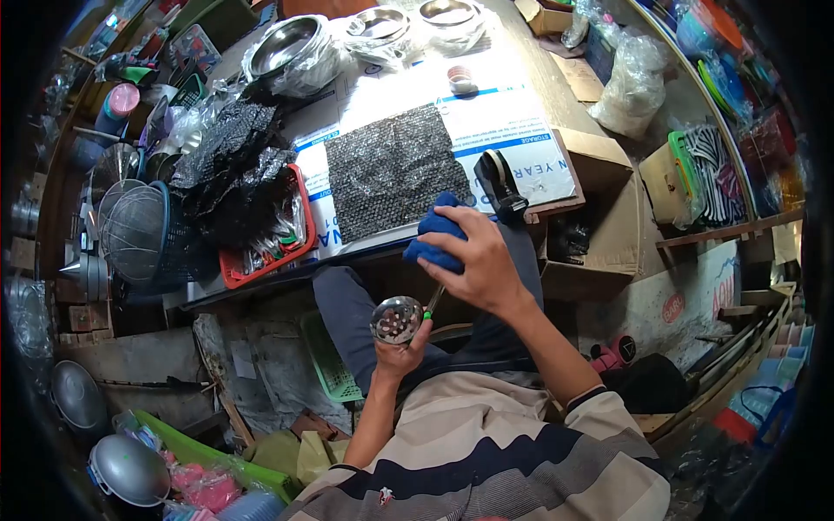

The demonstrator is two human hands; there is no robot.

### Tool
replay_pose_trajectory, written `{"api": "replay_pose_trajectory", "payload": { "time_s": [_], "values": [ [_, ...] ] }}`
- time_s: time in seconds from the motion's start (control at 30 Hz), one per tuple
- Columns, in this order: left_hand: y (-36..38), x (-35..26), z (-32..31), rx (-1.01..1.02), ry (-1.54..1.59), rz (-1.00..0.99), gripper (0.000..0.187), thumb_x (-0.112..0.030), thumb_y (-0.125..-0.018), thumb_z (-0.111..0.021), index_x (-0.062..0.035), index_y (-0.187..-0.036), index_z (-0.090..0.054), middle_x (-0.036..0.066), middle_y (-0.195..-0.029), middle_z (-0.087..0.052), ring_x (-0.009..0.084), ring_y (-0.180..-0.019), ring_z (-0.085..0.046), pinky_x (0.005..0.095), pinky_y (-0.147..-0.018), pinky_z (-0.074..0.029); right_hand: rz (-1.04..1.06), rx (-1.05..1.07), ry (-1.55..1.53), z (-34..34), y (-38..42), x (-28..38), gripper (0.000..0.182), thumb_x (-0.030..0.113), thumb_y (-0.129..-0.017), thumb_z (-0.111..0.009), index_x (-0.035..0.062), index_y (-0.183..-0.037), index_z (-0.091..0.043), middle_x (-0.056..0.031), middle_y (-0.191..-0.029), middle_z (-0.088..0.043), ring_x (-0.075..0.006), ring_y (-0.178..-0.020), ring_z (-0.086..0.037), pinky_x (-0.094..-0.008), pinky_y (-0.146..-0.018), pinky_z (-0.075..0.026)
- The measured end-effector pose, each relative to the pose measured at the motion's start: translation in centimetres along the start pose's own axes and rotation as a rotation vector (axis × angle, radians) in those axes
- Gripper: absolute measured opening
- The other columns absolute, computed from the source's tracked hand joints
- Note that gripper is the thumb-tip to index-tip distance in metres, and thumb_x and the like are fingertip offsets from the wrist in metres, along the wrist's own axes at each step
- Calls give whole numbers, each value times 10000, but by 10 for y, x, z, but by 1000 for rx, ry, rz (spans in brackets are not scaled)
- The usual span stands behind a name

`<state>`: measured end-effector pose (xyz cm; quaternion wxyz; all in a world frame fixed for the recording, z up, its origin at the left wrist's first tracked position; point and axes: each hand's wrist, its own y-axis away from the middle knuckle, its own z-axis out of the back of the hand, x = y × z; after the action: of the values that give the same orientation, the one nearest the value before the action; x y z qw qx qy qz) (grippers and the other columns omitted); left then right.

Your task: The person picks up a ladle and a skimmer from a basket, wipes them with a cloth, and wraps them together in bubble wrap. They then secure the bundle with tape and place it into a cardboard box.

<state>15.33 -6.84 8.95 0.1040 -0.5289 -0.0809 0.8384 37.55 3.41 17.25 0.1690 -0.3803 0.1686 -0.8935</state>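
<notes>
My left hand (401, 354) is closed around a shiny metal skimmer (398, 320), a round head with holes, held above my lap. A thin handle runs up from it toward my right hand (476, 257), whose fingers are wrapped round a bunched blue cloth (439, 233) near the table's front edge. Just beyond the cloth, a sheet of black bubble wrap (391, 169) lies flat on the white printed board (512, 122). A black tape dispenser (499, 187) rests to the right of the wrap.
Left of the wrap are a red tray (306, 208) with small packets, black plastic (230, 156) and a blue basket (169, 234). Wrapped metal bowls (291, 48) and a tape roll (460, 80) stand farther back. At the right is an open cardboard box (608, 208).
</notes>
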Motion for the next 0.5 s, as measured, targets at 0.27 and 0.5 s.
{"api": "replay_pose_trajectory", "payload": {
  "time_s": [0.27,0.5],
  "values": [
    [17,0,9,108,143,82,178,-122,-954,-835,-28,-1100,-798,58,-1006,-811,166,-882,-758,310,-839,-587,-761,389,-791,-28,-7,-81,509,498,-1068,-654,18,-1012,-813,-65,-860,-733,-162,-775,-670,-332,-791,-541],
    [14,2,1,75,151,81,170,-82,-978,-810,26,-1108,-796,69,-941,-774,153,-811,-698,307,-755,-546,-787,-22,-831,-24,-5,-59,493,459,-1083,-649,-13,-1151,-772,-100,-954,-768,-127,-854,-673,-346,-799,-556]
  ]
}}
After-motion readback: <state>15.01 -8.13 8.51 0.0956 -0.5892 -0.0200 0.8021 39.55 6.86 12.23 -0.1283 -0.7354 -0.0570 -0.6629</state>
